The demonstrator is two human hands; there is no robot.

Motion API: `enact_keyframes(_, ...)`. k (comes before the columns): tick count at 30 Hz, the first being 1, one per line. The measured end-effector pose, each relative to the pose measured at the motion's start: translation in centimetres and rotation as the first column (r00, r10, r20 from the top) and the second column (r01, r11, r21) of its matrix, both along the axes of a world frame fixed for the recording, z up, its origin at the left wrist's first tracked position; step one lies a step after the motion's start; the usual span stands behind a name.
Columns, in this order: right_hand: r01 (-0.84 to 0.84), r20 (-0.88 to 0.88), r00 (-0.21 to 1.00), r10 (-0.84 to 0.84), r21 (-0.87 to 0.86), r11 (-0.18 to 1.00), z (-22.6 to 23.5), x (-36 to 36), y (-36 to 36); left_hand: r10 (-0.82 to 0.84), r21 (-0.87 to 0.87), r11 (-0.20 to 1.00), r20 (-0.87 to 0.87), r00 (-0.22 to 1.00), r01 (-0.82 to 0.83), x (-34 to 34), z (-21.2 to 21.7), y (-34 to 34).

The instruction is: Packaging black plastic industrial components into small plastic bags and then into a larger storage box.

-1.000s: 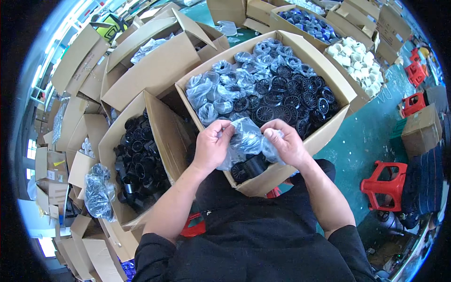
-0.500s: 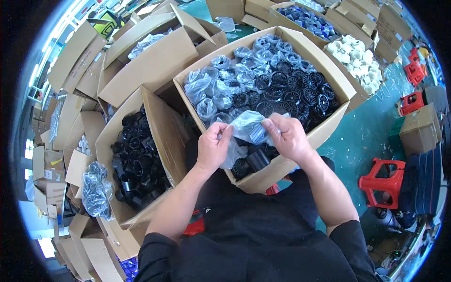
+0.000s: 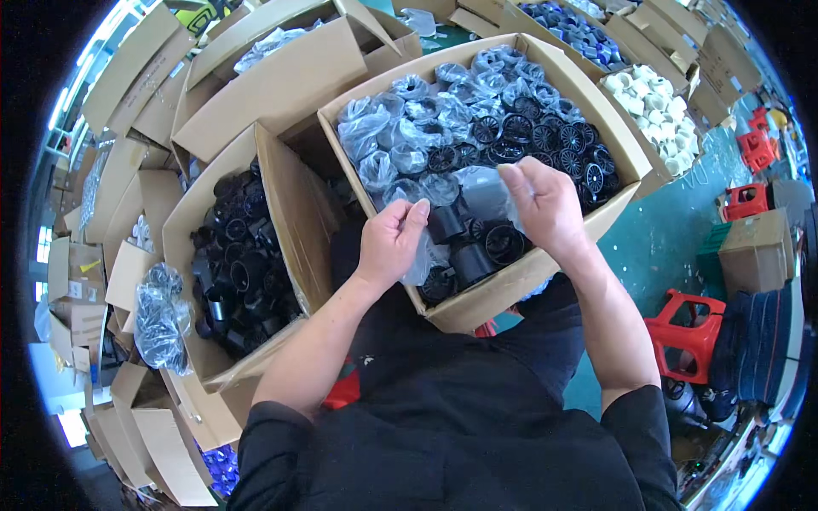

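My right hand (image 3: 550, 209) pinches a clear plastic bag (image 3: 484, 194) between thumb and fingers over the large cardboard box. My left hand (image 3: 392, 245) is closed in a pinch at the bag's left side, where loose clear film hangs below the fingers. Between and below the hands lie black round plastic parts (image 3: 470, 266), some cup-shaped. Further into the box are black spoked wheel-like parts (image 3: 569, 160) at the right. Several parts wrapped in clear film (image 3: 400, 140) fill its left and far side.
At the left stands a cardboard box (image 3: 285, 226) of loose black parts, with a bundle of bagged parts (image 3: 162, 315) beside it. White parts (image 3: 652, 111) and blue parts (image 3: 571, 34) fill boxes beyond. Red stools (image 3: 686, 336) stand on the green floor at the right.
My right hand has moved up and away from my left, drawing the bag with it. More black parts show between the hands. The view has shifted slightly.
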State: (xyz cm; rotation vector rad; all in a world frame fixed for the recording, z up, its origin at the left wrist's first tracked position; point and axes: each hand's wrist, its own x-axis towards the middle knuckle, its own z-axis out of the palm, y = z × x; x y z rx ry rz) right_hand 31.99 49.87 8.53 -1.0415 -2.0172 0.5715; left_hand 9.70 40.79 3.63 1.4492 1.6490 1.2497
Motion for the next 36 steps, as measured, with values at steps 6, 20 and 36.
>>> enact_keyframes(6, -0.003, -0.056, 0.998, -0.005, -0.14, 0.99, 1.7, -0.2, -0.6, -0.005, -0.02, 1.0, 0.014, 1.0, 0.005, -0.4, -0.4, 0.1)
enact_keyframes(20, -0.118, -0.453, 0.874, -0.177, -0.55, 0.827, 2.8, -0.9, -0.8, -0.197, -0.026, 0.98, 0.029, 0.98, 0.197, 0.2, 0.4, -0.8)
enact_keyframes(36, -0.395, -0.639, 0.634, -0.436, -0.752, 0.528, -1.6, -1.5, -1.6, -0.116, 0.075, 0.989, -0.173, 0.978, 0.13, 1.4, -0.7, 0.3)
